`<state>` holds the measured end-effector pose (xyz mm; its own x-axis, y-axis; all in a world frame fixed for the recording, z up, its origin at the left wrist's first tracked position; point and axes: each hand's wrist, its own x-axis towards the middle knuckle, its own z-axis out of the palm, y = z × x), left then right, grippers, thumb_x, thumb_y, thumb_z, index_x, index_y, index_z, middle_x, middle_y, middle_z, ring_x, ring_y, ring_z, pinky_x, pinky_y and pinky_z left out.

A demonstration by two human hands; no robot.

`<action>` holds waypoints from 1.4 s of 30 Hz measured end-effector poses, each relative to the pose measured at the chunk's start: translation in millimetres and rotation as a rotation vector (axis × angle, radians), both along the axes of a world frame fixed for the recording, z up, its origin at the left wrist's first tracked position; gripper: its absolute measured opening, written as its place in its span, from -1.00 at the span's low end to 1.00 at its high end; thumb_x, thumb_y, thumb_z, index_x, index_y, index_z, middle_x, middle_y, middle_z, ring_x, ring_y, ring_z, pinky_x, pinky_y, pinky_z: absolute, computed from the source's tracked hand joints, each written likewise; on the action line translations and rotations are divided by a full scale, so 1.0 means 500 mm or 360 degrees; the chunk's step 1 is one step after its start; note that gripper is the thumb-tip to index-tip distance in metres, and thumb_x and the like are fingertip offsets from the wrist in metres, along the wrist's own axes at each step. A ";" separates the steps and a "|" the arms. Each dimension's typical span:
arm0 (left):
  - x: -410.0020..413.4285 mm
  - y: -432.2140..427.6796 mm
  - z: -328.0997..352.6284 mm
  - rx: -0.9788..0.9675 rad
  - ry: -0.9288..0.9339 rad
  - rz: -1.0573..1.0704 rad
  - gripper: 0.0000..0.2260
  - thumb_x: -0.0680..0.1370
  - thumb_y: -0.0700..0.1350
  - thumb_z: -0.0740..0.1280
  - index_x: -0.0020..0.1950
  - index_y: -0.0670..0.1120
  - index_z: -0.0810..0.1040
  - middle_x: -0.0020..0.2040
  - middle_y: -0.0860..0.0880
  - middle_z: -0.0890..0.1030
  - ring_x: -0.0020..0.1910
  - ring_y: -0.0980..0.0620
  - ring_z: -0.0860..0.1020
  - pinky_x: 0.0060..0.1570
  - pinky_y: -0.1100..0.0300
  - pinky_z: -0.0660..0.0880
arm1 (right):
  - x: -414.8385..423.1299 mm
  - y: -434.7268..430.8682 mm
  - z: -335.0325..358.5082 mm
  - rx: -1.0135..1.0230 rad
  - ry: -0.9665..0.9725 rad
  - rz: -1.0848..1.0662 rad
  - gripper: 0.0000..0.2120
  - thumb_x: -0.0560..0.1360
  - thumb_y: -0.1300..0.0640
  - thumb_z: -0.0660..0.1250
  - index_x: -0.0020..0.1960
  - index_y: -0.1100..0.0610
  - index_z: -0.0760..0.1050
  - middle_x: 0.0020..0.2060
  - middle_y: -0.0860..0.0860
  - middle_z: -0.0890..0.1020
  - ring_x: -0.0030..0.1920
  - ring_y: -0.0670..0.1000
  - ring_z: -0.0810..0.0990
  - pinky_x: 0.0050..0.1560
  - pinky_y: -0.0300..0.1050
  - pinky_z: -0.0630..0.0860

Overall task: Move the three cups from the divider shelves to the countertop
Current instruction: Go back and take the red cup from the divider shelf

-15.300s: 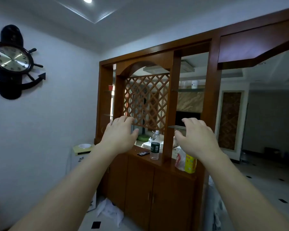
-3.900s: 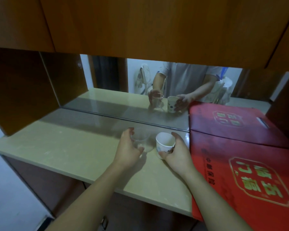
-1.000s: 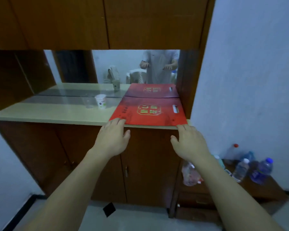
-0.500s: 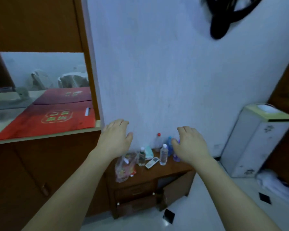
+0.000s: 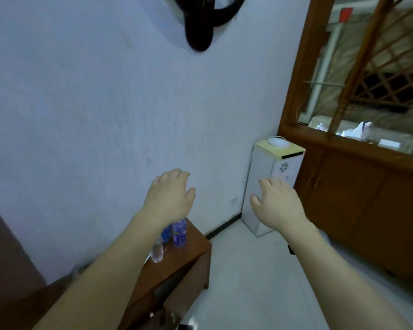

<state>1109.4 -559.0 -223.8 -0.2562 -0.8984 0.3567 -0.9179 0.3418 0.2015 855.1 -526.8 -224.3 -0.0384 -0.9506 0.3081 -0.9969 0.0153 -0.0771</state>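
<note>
— What were the hands doing?
— The left hand (image 5: pixel 168 198) and right hand (image 5: pixel 278 206) hung spread and empty before a matte pale wall (image 5: pixel 93 115)
— And the cups?
— A small red cup (image 5: pixel 345 15) stood high in the glossy brown wooden divider (image 5: pixel 303 67), well above the right hand

A dark clock (image 5: pixel 202 25) hung on the pale wall (image 5: pixel 105 115). Below, a low wooden cabinet (image 5: pixel 177 265) carried blue bottles (image 5: pixel 179 233) and a clear one (image 5: pixel 157 250). A white dispenser (image 5: pixel 270 186) stood in the corner beside the wood.
</note>
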 end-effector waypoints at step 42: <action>-1.261 -1.128 -0.006 0.0079 0.0050 -0.0486 -0.58 0.61 0.06 0.15 0.43 -0.07 0.37 0.37 -0.06 0.46 0.30 -0.10 0.41 0.27 -0.03 0.37 | -1.203 -0.929 0.023 -0.0030 -0.0065 -0.0619 -0.51 0.57 -0.08 0.13 0.43 0.14 0.31 0.33 0.09 0.47 0.33 0.12 0.40 0.34 0.07 0.33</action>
